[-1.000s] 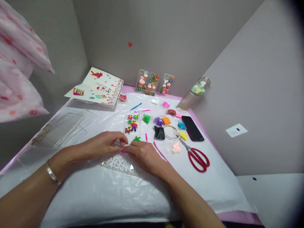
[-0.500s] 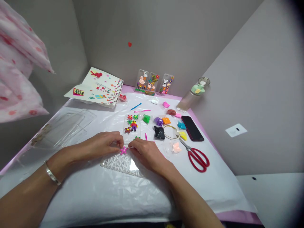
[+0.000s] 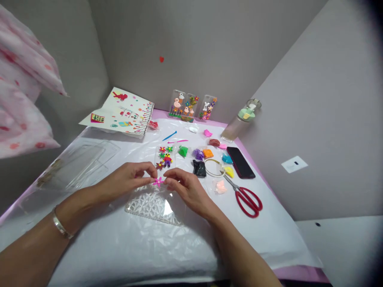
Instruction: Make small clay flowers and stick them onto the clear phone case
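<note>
A small pink clay flower (image 3: 158, 181) is pinched between both hands. My left hand (image 3: 138, 175) grips its left petals with thumb and forefinger, and my right hand (image 3: 183, 185) closes on its right side. Under the hands lies a clear textured plate (image 3: 149, 205) with a faceted pattern. Just beyond, a clear phone case (image 3: 157, 153) lies flat, decorated with red, green and brown clay flowers and a little clay figure (image 3: 167, 160) in a red top and purple trousers. My hands hide the near end of the case.
Red-handled scissors (image 3: 248, 201), a black phone (image 3: 241, 162), a roll of tape (image 3: 206, 169) and several clay packets, such as the black one (image 3: 199, 169), lie to the right. Decorated cases (image 3: 178, 103) and a bottle (image 3: 239, 121) stand behind. A notebook (image 3: 122, 113) and clear boxes (image 3: 80, 163) are at left.
Both hands have lifted slightly, bringing the pink flower up off the textured plate toward the case. The right hand's fingers have come round to the flower's right side.
</note>
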`<act>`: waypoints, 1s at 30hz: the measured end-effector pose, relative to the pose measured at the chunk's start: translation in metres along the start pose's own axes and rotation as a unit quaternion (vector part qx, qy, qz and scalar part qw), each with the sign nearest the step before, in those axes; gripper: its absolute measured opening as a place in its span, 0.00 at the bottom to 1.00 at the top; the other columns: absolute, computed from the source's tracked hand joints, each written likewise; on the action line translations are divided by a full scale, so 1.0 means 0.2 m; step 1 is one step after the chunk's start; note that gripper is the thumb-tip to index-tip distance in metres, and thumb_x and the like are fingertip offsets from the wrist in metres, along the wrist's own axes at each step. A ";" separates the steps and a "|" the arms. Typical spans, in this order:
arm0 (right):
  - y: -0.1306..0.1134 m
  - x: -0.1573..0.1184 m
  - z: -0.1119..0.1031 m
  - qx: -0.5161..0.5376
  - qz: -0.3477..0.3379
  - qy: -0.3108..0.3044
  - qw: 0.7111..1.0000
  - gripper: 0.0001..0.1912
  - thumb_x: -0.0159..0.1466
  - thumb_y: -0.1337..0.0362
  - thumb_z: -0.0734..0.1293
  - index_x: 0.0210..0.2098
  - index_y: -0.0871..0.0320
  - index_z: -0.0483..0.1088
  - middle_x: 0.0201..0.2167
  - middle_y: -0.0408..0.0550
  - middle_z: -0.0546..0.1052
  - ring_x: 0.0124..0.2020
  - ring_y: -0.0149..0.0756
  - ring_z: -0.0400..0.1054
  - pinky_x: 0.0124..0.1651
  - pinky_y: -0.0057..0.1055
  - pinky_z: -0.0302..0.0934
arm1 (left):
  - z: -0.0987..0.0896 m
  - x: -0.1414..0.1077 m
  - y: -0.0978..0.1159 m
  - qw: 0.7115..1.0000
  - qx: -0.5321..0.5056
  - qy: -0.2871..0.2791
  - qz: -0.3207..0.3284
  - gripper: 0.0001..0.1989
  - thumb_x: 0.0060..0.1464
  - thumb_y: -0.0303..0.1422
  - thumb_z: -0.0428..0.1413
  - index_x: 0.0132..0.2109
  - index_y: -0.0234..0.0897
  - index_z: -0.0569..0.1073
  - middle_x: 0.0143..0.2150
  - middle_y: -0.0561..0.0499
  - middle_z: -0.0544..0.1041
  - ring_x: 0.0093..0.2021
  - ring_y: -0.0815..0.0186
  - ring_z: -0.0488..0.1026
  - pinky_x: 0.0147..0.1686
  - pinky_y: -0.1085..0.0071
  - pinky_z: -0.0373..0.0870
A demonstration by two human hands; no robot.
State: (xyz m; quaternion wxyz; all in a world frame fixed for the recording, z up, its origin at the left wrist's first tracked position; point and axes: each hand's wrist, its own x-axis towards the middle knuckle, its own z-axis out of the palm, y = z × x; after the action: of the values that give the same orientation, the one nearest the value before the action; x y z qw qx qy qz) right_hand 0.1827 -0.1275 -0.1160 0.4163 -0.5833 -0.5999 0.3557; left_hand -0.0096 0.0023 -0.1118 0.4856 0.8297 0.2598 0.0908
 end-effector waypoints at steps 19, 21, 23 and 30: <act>-0.02 0.03 0.02 0.196 0.045 0.076 0.977 0.02 0.59 0.66 0.72 0.31 0.58 0.75 0.27 0.41 0.75 0.28 0.29 0.68 0.34 0.27 0.62 | 0.06 0.00 0.07 0.983 -0.169 0.059 0.031 0.13 0.57 0.43 0.60 0.45 0.41 0.74 0.42 0.51 0.76 0.36 0.65 0.71 0.36 0.69 0.65; -0.02 0.03 0.03 0.187 0.035 0.085 0.978 0.02 0.59 0.66 0.72 0.32 0.57 0.75 0.27 0.41 0.75 0.28 0.28 0.67 0.34 0.27 0.61 | 0.08 0.00 0.06 0.983 -0.172 0.066 0.019 0.16 0.56 0.44 0.62 0.48 0.42 0.73 0.42 0.52 0.76 0.29 0.70 0.66 0.32 0.71 0.62; -0.02 0.03 0.04 0.183 0.030 0.083 0.979 0.02 0.59 0.66 0.72 0.32 0.57 0.75 0.28 0.41 0.75 0.29 0.29 0.67 0.34 0.27 0.61 | 0.09 0.01 0.06 0.983 -0.167 0.073 0.007 0.18 0.55 0.44 0.63 0.48 0.42 0.72 0.41 0.54 0.75 0.25 0.73 0.61 0.28 0.72 0.59; -0.01 0.02 0.04 0.183 0.028 0.084 0.979 0.02 0.60 0.65 0.72 0.33 0.57 0.75 0.30 0.42 0.76 0.30 0.30 0.68 0.36 0.29 0.61 | 0.10 0.01 0.05 0.977 -0.198 0.076 0.013 0.17 0.55 0.43 0.63 0.47 0.41 0.72 0.40 0.52 0.76 0.32 0.68 0.69 0.34 0.70 0.64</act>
State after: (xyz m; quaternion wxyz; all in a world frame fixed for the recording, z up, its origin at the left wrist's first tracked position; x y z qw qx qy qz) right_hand 0.1747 -0.1230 -0.1165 0.5547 -0.5414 -0.4715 0.4206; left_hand 0.0035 -0.0147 -0.1138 0.6177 0.7115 0.2616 0.2092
